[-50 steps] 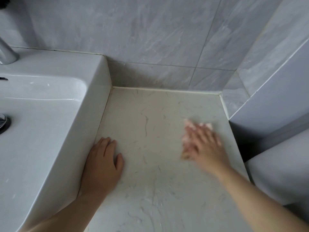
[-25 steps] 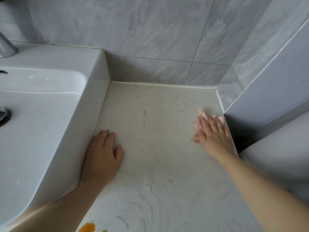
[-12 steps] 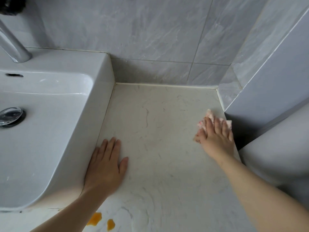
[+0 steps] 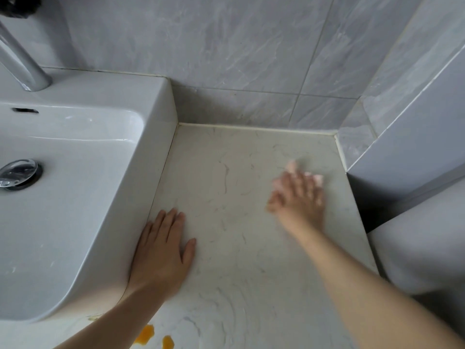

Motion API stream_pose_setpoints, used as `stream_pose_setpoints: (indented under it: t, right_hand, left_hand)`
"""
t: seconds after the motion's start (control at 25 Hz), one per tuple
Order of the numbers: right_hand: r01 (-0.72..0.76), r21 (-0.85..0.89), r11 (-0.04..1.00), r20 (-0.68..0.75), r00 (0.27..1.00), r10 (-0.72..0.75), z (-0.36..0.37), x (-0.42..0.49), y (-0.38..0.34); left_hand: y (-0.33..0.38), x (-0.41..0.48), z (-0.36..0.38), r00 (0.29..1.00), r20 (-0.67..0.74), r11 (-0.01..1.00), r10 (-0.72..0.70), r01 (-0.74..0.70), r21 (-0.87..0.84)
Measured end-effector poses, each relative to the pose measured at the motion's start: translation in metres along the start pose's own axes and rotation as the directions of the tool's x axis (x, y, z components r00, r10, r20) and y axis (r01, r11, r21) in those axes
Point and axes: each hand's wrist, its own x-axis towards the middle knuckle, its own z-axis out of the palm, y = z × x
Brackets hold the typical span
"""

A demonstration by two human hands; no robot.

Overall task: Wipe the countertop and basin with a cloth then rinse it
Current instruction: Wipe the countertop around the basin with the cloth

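Head view, blurred at the right hand [image 4: 299, 197]: slides back toward the basin [image 4: 141, 187] from the far edge of the table [image 4: 239, 273], so still mid-stroke there, with basin and rinsing likely yet to come. Presses flat, fingers straight and spread, on the pink cloth [image 4: 292, 167], well right of the basin. Rests the left hand [image 4: 161, 250] open, palm down, just beside the basin wall. Leaves orange spots [image 4: 146, 335] unwiped near the basin's front corner.

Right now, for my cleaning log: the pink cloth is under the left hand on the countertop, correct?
No, the pink cloth is under the right hand on the countertop; the left hand lies flat and bare beside the basin. The head view shows it.
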Motion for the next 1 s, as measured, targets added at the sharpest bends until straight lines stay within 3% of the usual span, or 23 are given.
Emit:
stream_pose_setpoints:
  t: [0.12,0.2,0.28,0.32,0.4,0.44,0.52,0.6,0.68,0.76,0.84,0.88,0.92,1.0]
  right_hand:
    - [0.437,-0.011,0.899,0.034,0.899,-0.437,0.012,-0.043,-0.037]
    - [0.471,-0.092,0.877,0.027,0.882,-0.471,0.01,-0.036,-0.002]
    - [0.24,-0.113,0.964,-0.005,0.97,-0.242,0.001,-0.015,0.046]
    - [0.04,-0.08,0.996,-0.01,0.999,-0.041,-0.006,-0.005,0.063]
    - [-0.271,-0.005,0.962,0.006,0.962,0.271,-0.01,0.006,0.058]
    - [-0.278,0.01,0.96,0.007,0.96,0.278,-0.007,0.003,0.034]
    - [0.043,0.024,0.999,0.005,0.999,-0.044,0.006,-0.023,-0.027]
    - [0.411,0.007,0.911,0.039,0.911,-0.411,0.013,-0.051,-0.057]
    - [0.579,-0.073,0.812,0.063,0.816,-0.575,0.009,-0.044,-0.039]
    - [0.454,-0.112,0.884,0.081,0.891,-0.447,0.002,-0.019,-0.015]
    - [0.182,-0.073,0.98,0.094,0.98,-0.175,0.001,-0.003,-0.02]
    - [0.129,-0.044,0.991,0.091,0.988,-0.125,0.004,0.0,-0.038]
    - [0.165,-0.014,0.986,0.102,0.981,-0.163,0.005,-0.001,-0.063]
    - [0.372,0.07,0.926,0.17,0.91,-0.378,0.01,-0.007,-0.114]
  left_hand:
    - [0.0,-0.002,-0.003,1.0,0.016,0.999,-0.018,0.018,-0.034]
    - [-0.001,-0.003,-0.002,1.0,0.003,0.998,-0.026,0.026,-0.05]
    - [-0.001,-0.003,-0.001,1.0,-0.007,0.998,-0.027,0.027,-0.054]
    - [-0.001,-0.003,0.001,0.999,-0.01,0.998,-0.031,0.03,-0.059]
    - [0.001,-0.001,0.001,0.999,-0.022,0.997,-0.046,0.045,-0.063]
    - [0.002,-0.002,0.001,0.998,-0.026,0.996,-0.059,0.057,-0.072]
    - [0.004,-0.003,0.0,0.995,-0.069,0.992,-0.077,0.07,-0.104]
    - [0.001,-0.005,-0.001,0.995,-0.079,0.991,-0.059,0.049,-0.123]
    - [-0.003,-0.007,-0.002,1.0,-0.002,0.996,0.001,-0.001,-0.09]
    - [-0.006,-0.009,-0.003,0.995,0.089,0.996,0.044,-0.037,-0.083]
    - [-0.007,-0.011,-0.002,0.997,0.063,0.994,0.05,-0.043,-0.099]
    - [-0.006,-0.011,-0.001,0.998,0.041,0.993,0.04,-0.035,-0.113]
    - [-0.005,-0.011,-0.001,0.999,0.024,0.993,0.032,-0.029,-0.111]
    - [-0.004,-0.011,0.001,1.0,-0.021,0.996,0.02,-0.022,-0.09]
